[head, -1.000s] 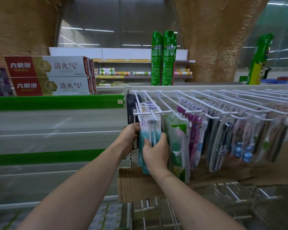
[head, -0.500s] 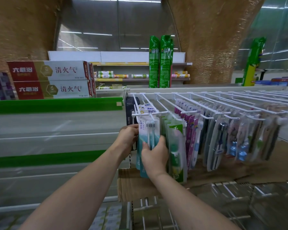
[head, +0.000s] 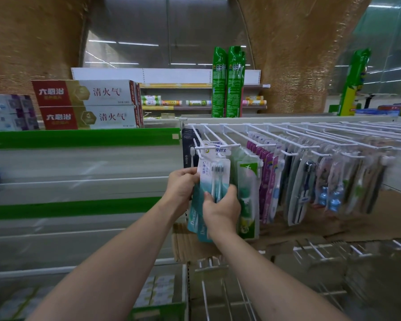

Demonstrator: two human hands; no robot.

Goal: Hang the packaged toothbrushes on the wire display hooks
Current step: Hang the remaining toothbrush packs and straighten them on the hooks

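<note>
A teal-and-white toothbrush pack [head: 214,174] hangs tilted at the tip of the leftmost white wire hook [head: 200,148]. My right hand [head: 221,210] grips its lower half from the front. My left hand [head: 182,186] holds the left edge of the teal packs [head: 193,216] stacked just behind it. More packs fill the hooks to the right: green ones [head: 247,186], purple ones [head: 265,181] and several others [head: 329,181].
White wire hooks [head: 310,135] run in a row to the right edge. Empty grey shelves with green strips [head: 79,140] lie to the left, with toothpaste boxes [head: 86,105] on top. Cardboard [head: 188,246] sits below the packs, and bare lower hooks [head: 218,286] stick out underneath.
The view has shifted slightly. The front pack has tilted and slid at the hook's tip; both hands keep their hold on the packs.
</note>
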